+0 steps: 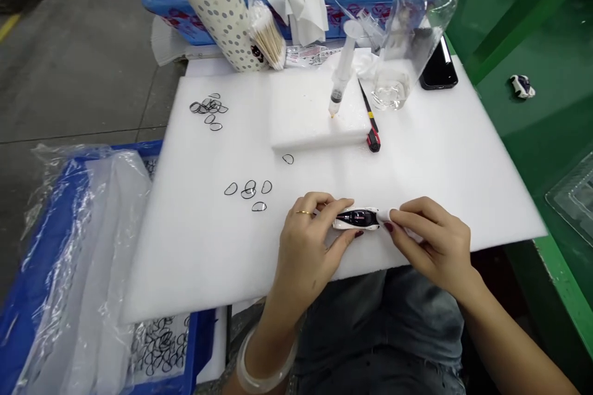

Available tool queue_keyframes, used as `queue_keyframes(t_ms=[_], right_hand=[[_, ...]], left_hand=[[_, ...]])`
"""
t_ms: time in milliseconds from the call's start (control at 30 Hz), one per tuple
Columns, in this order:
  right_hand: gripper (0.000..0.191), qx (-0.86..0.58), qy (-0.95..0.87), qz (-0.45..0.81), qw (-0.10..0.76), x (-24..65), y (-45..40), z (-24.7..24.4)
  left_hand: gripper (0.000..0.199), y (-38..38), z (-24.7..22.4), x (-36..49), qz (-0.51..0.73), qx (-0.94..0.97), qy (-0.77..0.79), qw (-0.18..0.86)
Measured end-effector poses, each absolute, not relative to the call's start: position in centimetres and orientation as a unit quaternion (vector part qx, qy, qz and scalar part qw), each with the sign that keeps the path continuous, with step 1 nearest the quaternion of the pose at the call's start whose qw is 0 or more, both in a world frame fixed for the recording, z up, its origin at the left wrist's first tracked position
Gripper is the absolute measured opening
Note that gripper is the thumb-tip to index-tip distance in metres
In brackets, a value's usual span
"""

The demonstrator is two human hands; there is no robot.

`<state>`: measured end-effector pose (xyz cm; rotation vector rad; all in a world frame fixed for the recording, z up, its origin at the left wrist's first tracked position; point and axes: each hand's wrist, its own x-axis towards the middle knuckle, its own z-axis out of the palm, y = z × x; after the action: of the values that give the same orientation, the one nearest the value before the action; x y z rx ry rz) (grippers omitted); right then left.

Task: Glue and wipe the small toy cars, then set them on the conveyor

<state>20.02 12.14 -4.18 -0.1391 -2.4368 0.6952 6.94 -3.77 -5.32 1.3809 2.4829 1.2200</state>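
My left hand pinches a small white toy car with a glossy black top between thumb and fingers, near the front edge of the white foam board. At the car's right end, my right hand has its thumb and index finger closed on a small white piece of cloth or paper, which meets the car. Exactly what this white piece is, I cannot make out. To the left on the board lie several thin black rings, with one more ring by the foam block.
A foam block carries an upright syringe; a red-and-black cutter lies beside it. Behind stand a dotted bottle, cotton swabs, a clear bottle and a phone. A blue crate is at left.
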Motion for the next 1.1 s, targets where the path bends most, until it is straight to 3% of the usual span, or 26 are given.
queue_keyframes(t_ms=[200, 400, 600, 667, 800, 867, 967, 1100], right_hand=[[0.017, -0.062, -0.943, 0.247, 0.213, 18.6, 12.2, -4.0], [0.016, -0.059, -0.938, 0.216, 0.264, 18.8, 11.2, -3.9], [0.017, 0.049, -0.959, 0.211, 0.182, 20.3, 12.9, -2.6], [0.019, 0.025, -0.960, 0.202, 0.191, 19.6, 15.1, -1.3], [0.042, -0.088, -0.970, 0.101, 0.201, 17.4, 16.6, 0.4], [0.055, -0.039, -0.977, 0.149, 0.146, 16.6, 14.9, 0.2], [0.053, 0.045, -0.973, 0.214, 0.068, 16.1, 12.4, -1.0], [0.046, -0.049, -0.947, 0.261, 0.181, 18.7, 17.0, -2.0]], left_hand=[[0.030, -3.9, -5.1, 6.8, 0.408, 0.441, 0.798, 0.048], [0.031, -3.9, -5.4, 6.9, 0.411, 0.437, 0.799, 0.054], [0.021, -3.9, -5.4, 6.7, 0.405, 0.450, 0.794, 0.046], [0.030, -4.0, -5.3, 6.7, 0.410, 0.452, 0.791, 0.044], [0.048, -4.4, -5.2, 6.7, 0.439, 0.423, 0.791, 0.057], [0.046, -4.6, -5.4, 6.6, 0.451, 0.406, 0.792, 0.062], [0.041, -4.8, -5.6, 6.5, 0.448, 0.398, 0.799, 0.053], [0.043, -4.6, -5.5, 6.5, 0.424, 0.379, 0.821, 0.041]])
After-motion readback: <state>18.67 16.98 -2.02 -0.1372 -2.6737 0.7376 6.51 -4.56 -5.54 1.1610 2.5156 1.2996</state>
